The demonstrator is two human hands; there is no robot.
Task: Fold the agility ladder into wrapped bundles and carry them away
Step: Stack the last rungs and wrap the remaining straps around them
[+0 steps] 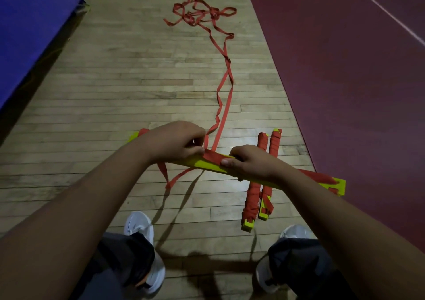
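Both hands are clamped on the same piece in the head view: the left hand (177, 142) curls over the rung bundle (207, 163) with its fingertips at the edge of the red wrap, and the right hand (249, 165) grips the bundle just beside it, thumb pressed on top of the wrap. The bundle is held above the wood floor (110, 86), its long axis running from far left to near right across the person's front, with yellow ends showing past each hand.

From the gap between the 2 hands the loose strap (226, 88) leads straight ahead, roughly square to that axis, out to a tangle (202, 12) well apart on the floor. A slack loop (170, 178) hangs below the bundle on the left hand's side. The left hand is the nearer one to where the strap meets the bundle, so it seems best placed to guide the next turn while the right steadies the bundle. 2 wrapped bundles (253, 196) lie side by side on the floor under the right forearm, pointing away from the person
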